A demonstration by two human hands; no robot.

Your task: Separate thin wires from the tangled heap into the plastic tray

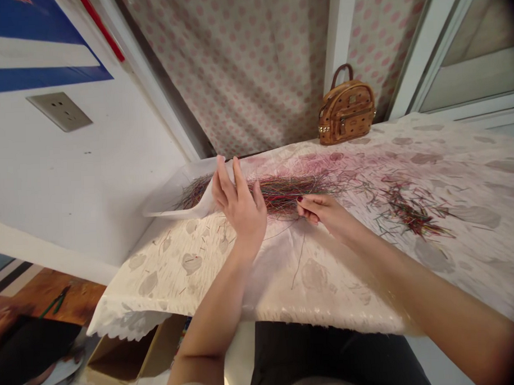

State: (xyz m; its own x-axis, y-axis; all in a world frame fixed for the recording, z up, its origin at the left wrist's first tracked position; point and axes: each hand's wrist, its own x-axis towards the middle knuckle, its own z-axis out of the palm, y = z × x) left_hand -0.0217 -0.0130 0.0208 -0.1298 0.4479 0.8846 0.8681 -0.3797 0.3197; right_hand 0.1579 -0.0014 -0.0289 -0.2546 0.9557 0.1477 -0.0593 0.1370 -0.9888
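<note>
A long bundle of thin, many-coloured wires (282,193) lies across the table, its left part inside a clear plastic wrap (202,204). Over the bundle, at the edge of the wrap, is my left hand (242,207), its fingers stretched out and apart. My right hand (319,209) pinches at the bundle's right part, thumb and fingers closed on what looks like a thin wire; the exact strand is too fine to make out. One loose wire (299,261) trails toward the table's front edge.
Short cut wire pieces (413,209) are heaped and scattered at the right on the patterned tablecloth (314,275). A brown mini backpack (347,113) stands at the back. A white wall (71,176) bounds the left. Below are a cardboard box (119,354) and green-handled pliers (56,302).
</note>
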